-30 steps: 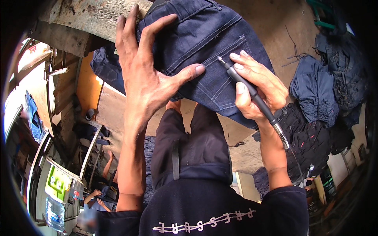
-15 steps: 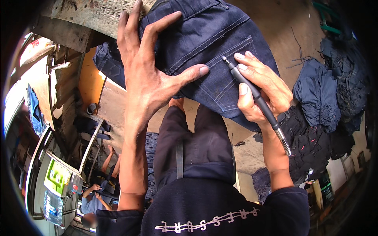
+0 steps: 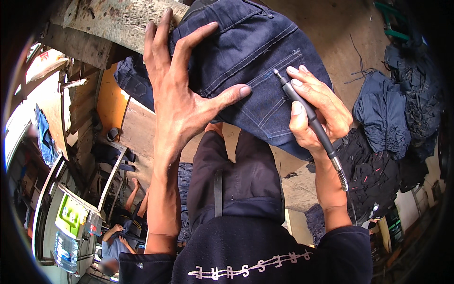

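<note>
Dark blue jeans (image 3: 236,47) lie stretched over the end of a wooden board, their back pocket (image 3: 279,111) outlined in pale stitching. My left hand (image 3: 182,99) rests on the denim with fingers spread, its thumb beside the pocket's corner. In my closed right hand (image 3: 324,111) is a black pen-shaped rotary grinder handpiece (image 3: 309,113) with a spring-wrapped cable end. Its small rounded tip meets the pocket's top seam, where a faint lighter blue mark shows.
The worn wooden board (image 3: 109,23) juts in from the upper left. Heaps of dark garments (image 3: 380,109) cover the floor at right. At lower left sit a person (image 3: 116,241), a green container (image 3: 71,215) and a large water bottle (image 3: 66,251).
The handpiece tip has shifted slightly right along the pocket seam, and a lighter blue mark now shows beside it. My left hand stays spread on the jeans.
</note>
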`<control>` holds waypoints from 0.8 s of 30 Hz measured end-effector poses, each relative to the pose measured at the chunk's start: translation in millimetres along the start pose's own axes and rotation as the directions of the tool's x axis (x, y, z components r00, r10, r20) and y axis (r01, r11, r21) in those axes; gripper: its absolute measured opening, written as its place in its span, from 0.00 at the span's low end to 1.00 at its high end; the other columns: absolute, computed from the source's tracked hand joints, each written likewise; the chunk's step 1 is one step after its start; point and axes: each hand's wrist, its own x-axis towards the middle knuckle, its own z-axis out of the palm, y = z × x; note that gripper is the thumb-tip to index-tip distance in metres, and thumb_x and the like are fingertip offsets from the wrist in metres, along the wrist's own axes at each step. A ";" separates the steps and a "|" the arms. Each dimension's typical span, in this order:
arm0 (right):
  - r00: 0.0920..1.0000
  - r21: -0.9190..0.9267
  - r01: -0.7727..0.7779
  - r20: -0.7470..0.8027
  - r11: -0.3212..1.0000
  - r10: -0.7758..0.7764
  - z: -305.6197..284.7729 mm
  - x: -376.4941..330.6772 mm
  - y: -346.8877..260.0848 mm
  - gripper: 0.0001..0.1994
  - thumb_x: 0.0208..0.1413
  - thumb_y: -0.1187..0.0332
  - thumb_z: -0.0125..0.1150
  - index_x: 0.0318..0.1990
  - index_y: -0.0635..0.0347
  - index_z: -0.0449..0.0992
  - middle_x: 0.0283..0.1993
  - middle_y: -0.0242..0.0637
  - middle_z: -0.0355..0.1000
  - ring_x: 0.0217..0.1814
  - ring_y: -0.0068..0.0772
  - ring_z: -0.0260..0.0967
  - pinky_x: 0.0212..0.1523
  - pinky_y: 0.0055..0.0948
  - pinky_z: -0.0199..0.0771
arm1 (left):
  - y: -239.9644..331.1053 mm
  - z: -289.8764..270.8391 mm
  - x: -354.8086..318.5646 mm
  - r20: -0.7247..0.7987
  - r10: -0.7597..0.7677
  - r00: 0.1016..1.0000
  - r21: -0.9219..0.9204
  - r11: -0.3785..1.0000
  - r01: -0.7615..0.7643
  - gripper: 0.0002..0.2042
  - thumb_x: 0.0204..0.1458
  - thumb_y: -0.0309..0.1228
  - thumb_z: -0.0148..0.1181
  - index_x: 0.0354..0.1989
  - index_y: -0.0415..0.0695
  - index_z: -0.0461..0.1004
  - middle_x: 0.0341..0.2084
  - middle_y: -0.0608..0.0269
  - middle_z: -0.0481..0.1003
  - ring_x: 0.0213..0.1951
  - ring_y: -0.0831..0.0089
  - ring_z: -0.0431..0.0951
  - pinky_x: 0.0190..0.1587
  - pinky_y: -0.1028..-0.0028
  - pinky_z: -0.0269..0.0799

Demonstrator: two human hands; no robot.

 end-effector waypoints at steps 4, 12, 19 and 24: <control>1.000 0.023 0.012 -0.013 1.000 -0.012 0.6 -1.4 1.3 0.16 0.56 0.79 0.61 0.51 0.78 0.82 0.52 0.65 0.84 0.60 0.60 0.85 0.69 0.57 0.81 | 4.3 -4.1 4.1 0.011 -0.001 1.000 -0.006 1.000 0.001 0.53 0.31 0.57 0.90 0.73 0.60 0.75 0.84 0.46 0.49 0.85 0.42 0.44 0.82 0.41 0.50; 0.993 0.125 -0.044 -0.107 0.991 0.057 -5.0 -3.6 2.7 0.15 0.62 0.78 0.60 0.54 0.79 0.80 0.53 0.65 0.84 0.60 0.58 0.84 0.70 0.56 0.79 | 8.8 -17.6 -13.2 0.067 -0.120 0.991 -0.074 0.989 0.125 0.55 0.35 0.53 0.89 0.78 0.63 0.69 0.85 0.39 0.39 0.84 0.37 0.42 0.82 0.42 0.51; 0.992 0.150 0.020 -0.124 0.988 -0.002 15.2 -1.1 -20.4 0.14 0.55 0.78 0.64 0.48 0.76 0.84 0.47 0.60 0.86 0.55 0.57 0.87 0.66 0.55 0.84 | 20.8 -37.4 -28.4 0.112 -0.295 0.949 -0.140 0.941 0.309 0.59 0.35 0.50 0.90 0.81 0.60 0.64 0.85 0.36 0.38 0.85 0.39 0.41 0.82 0.43 0.50; 0.998 0.084 0.008 -0.056 0.996 -0.003 4.0 0.7 -12.7 0.15 0.53 0.79 0.64 0.49 0.75 0.84 0.48 0.61 0.86 0.57 0.59 0.86 0.67 0.55 0.83 | 22.9 -6.3 -26.9 -0.034 -0.277 0.960 -0.170 0.949 0.267 0.57 0.35 0.51 0.92 0.77 0.54 0.64 0.82 0.31 0.30 0.85 0.39 0.35 0.82 0.47 0.51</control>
